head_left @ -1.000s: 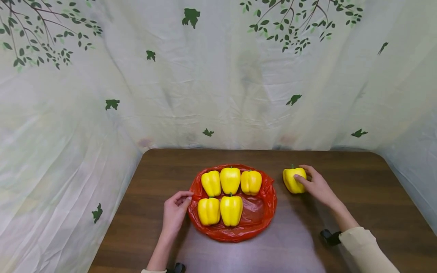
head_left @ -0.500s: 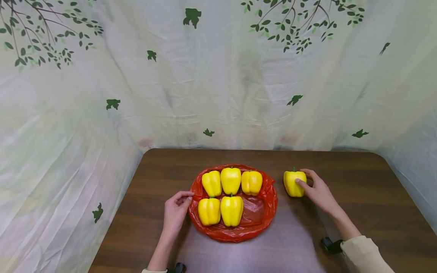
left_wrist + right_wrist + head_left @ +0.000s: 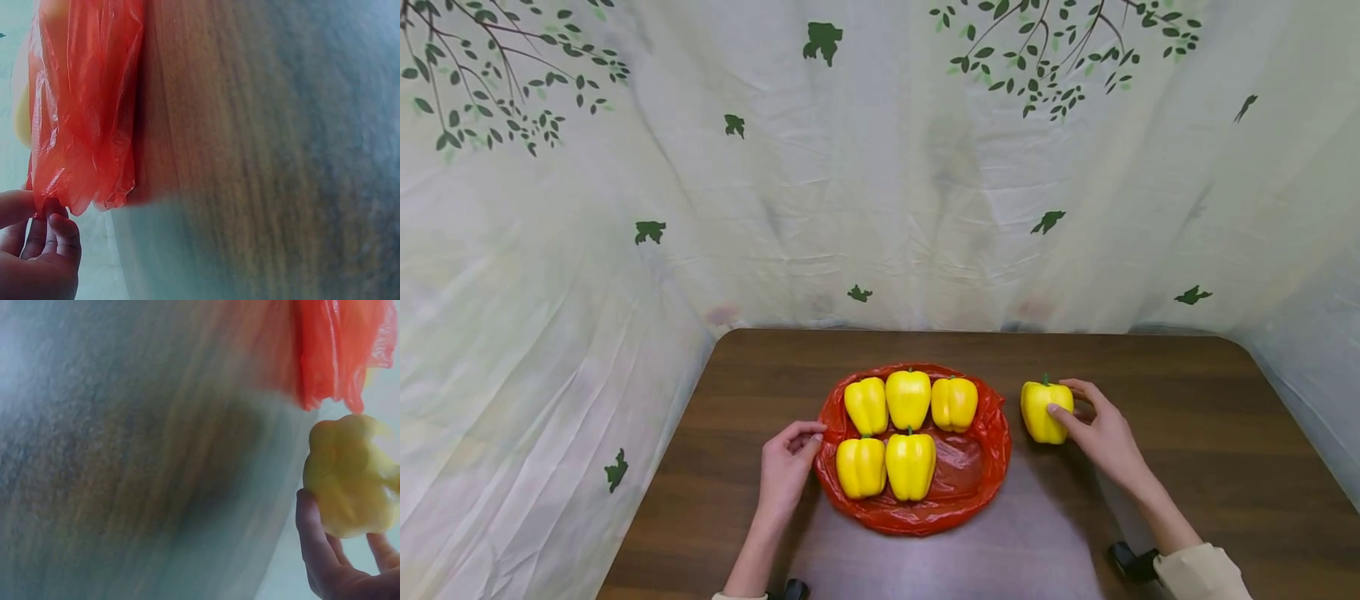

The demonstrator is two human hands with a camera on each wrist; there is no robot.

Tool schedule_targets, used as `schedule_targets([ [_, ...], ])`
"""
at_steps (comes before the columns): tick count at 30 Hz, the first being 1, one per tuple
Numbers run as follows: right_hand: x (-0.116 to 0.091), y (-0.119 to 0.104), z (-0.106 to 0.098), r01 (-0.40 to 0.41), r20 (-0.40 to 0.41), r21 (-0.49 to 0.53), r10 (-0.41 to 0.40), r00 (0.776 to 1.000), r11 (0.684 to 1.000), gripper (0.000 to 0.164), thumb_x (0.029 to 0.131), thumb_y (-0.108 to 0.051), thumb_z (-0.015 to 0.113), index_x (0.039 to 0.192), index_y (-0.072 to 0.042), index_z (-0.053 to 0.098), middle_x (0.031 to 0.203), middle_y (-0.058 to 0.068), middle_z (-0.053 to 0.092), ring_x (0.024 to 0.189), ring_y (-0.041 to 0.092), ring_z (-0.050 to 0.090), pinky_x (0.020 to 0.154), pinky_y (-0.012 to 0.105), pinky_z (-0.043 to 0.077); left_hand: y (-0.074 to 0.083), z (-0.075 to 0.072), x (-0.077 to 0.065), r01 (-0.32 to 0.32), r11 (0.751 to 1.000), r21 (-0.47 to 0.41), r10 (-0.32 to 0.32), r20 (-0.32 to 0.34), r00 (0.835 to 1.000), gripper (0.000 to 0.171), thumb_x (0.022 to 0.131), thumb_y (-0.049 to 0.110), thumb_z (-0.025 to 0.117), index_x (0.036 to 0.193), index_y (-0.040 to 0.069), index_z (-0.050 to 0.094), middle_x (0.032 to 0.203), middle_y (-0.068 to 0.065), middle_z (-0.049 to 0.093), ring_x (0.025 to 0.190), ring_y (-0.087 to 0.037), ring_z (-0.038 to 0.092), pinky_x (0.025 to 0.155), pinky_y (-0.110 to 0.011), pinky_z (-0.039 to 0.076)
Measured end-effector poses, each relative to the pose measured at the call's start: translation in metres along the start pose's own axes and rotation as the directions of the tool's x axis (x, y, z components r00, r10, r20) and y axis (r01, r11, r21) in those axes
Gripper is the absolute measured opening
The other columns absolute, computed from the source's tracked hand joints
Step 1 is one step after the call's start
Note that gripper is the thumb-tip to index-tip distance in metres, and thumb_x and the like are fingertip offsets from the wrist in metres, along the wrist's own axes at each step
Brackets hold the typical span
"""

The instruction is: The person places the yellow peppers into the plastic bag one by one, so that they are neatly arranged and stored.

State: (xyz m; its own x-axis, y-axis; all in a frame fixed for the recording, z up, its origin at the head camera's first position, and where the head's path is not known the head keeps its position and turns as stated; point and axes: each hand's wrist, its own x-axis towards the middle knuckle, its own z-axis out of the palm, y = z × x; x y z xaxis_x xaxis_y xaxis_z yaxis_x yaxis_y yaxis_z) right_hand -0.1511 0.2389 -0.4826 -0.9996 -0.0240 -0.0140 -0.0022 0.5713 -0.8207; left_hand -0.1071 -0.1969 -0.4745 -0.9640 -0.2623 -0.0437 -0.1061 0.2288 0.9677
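Observation:
My right hand point(image 3: 1105, 433) grips a yellow bell pepper point(image 3: 1043, 412) by its right side, with the green stem up, to the right of the red plastic bag point(image 3: 917, 523). In the right wrist view the same pepper point(image 3: 350, 481) sits between thumb and fingers, seen from its lobed bottom end. The bag lies with its rim spread into a rough oval. Several yellow bell peppers point(image 3: 910, 467) stand inside it in two rows, and bare red plastic shows at the front right. At the bag's left rim my left hand point(image 3: 782, 471) pinches the plastic point(image 3: 81, 112) between thumb and fingers.
A dark brown wooden table point(image 3: 760, 358) with rounded far corners carries everything. Behind and beside it hangs a pale curtain point(image 3: 880, 183) printed with green leaves and branches. Each wrist bears a black device, such as the one on the right wrist point(image 3: 1133, 562).
My right hand has moved a little toward me with the bell pepper, which now stands more upright. The left hand stays at the bag's rim.

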Motion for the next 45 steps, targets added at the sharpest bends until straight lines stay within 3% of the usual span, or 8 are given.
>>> schedule_targets([
  [3, -0.003, -0.004, -0.001, -0.007, -0.003, 0.026, 0.007, 1.0, 1.0, 0.065, 0.095, -0.046, 0.062, 0.142, -0.007, 0.043, 0.136, 0.025, 0.047, 0.111, 0.047, 0.056, 0.079, 0.046, 0.056, 0.014, -0.001, -0.006, -0.008, 1.0, 0.008, 0.008, 0.013, 1.0, 0.014, 0.091, -0.006, 0.06, 0.101, -0.006, 0.07, 0.097, -0.02, 0.065, 0.077, -0.026, 0.058, 0.066, -0.024, 0.053],
  [7, -0.007, -0.009, -0.003, -0.007, -0.003, 0.076, 0.007, 1.0, 0.997, 0.064, 0.093, -0.045, 0.064, 0.142, -0.009, 0.043, 0.136, 0.023, 0.047, 0.111, 0.043, 0.057, 0.074, 0.039, 0.058, 0.018, -0.001, -0.008, 0.014, 1.0, 0.019, -0.014, 0.013, 1.0, 0.015, 0.091, -0.006, 0.06, 0.103, -0.006, 0.07, 0.099, -0.02, 0.065, 0.079, -0.028, 0.058, 0.069, -0.024, 0.054],
  [9, -0.009, -0.013, -0.004, -0.003, -0.004, 0.096, 0.003, 1.0, 0.995, 0.064, 0.093, -0.044, 0.065, 0.142, -0.01, 0.043, 0.136, 0.022, 0.048, 0.111, 0.042, 0.057, 0.074, 0.038, 0.058, 0.016, -0.001, -0.008, 0.009, 1.0, 0.017, -0.01, 0.016, 1.0, 0.015, 0.091, -0.005, 0.06, 0.103, -0.006, 0.07, 0.1, -0.02, 0.065, 0.078, -0.027, 0.057, 0.069, -0.024, 0.054],
  [19, -0.023, -0.031, 0.004, 0.04, -0.022, 0.181, -0.037, 0.999, 0.983, 0.058, 0.092, -0.036, 0.069, 0.139, -0.012, 0.044, 0.138, 0.015, 0.046, 0.113, 0.04, 0.057, 0.074, 0.038, 0.058, -0.023, 0.0, 0.007, -0.001, 1.0, 0.003, 0.001, -0.008, 1.0, 0.015, 0.091, -0.002, 0.063, 0.101, 0.003, 0.073, 0.099, -0.014, 0.066, 0.078, -0.024, 0.058, 0.068, -0.022, 0.053],
  [27, -0.029, -0.045, 0.017, 0.05, 0.019, 0.226, -0.056, 0.998, 0.973, 0.056, 0.092, -0.036, 0.07, 0.138, -0.015, 0.046, 0.138, 0.011, 0.047, 0.112, 0.037, 0.058, 0.076, 0.036, 0.058, -0.024, 0.001, 0.008, -0.032, 0.999, 0.026, 0.032, -0.017, 0.999, 0.013, 0.091, 0.001, 0.065, 0.098, 0.006, 0.074, 0.095, -0.012, 0.066, 0.077, -0.025, 0.058, 0.066, -0.023, 0.053],
  [31, -0.031, -0.051, 0.023, 0.047, 0.041, 0.236, -0.058, 0.997, 0.971, 0.055, 0.091, -0.037, 0.07, 0.138, -0.018, 0.047, 0.139, 0.01, 0.048, 0.113, 0.037, 0.058, 0.078, 0.037, 0.057, -0.022, 0.0, 0.008, -0.009, 1.0, 0.019, 0.009, -0.012, 1.0, 0.013, 0.091, 0.001, 0.065, 0.099, 0.005, 0.074, 0.096, -0.013, 0.066, 0.078, -0.024, 0.058, 0.066, -0.022, 0.053],
  [37, -0.035, -0.06, 0.034, 0.052, 0.059, 0.227, -0.067, 0.996, 0.972, 0.054, 0.089, -0.039, 0.072, 0.135, -0.021, 0.049, 0.136, 0.006, 0.05, 0.114, 0.036, 0.057, 0.08, 0.04, 0.056, 0.0, -0.002, 0.001, 0.028, 1.0, 0.011, -0.028, 0.018, 0.999, 0.014, 0.092, -0.001, 0.063, 0.102, -0.002, 0.072, 0.098, -0.017, 0.065, 0.08, -0.027, 0.057, 0.069, -0.025, 0.054],
  [45, -0.037, -0.068, 0.05, 0.052, 0.089, 0.179, -0.069, 0.994, 0.983, 0.054, 0.085, -0.044, 0.075, 0.129, -0.022, 0.054, 0.131, 0.005, 0.055, 0.112, 0.032, 0.059, 0.084, 0.043, 0.055, -0.024, -0.001, 0.008, -0.017, 1.0, 0.022, 0.017, -0.004, 1.0, 0.013, 0.092, 0.001, 0.064, 0.1, 0.004, 0.073, 0.097, -0.012, 0.065, 0.079, -0.025, 0.057, 0.068, -0.023, 0.053],
])
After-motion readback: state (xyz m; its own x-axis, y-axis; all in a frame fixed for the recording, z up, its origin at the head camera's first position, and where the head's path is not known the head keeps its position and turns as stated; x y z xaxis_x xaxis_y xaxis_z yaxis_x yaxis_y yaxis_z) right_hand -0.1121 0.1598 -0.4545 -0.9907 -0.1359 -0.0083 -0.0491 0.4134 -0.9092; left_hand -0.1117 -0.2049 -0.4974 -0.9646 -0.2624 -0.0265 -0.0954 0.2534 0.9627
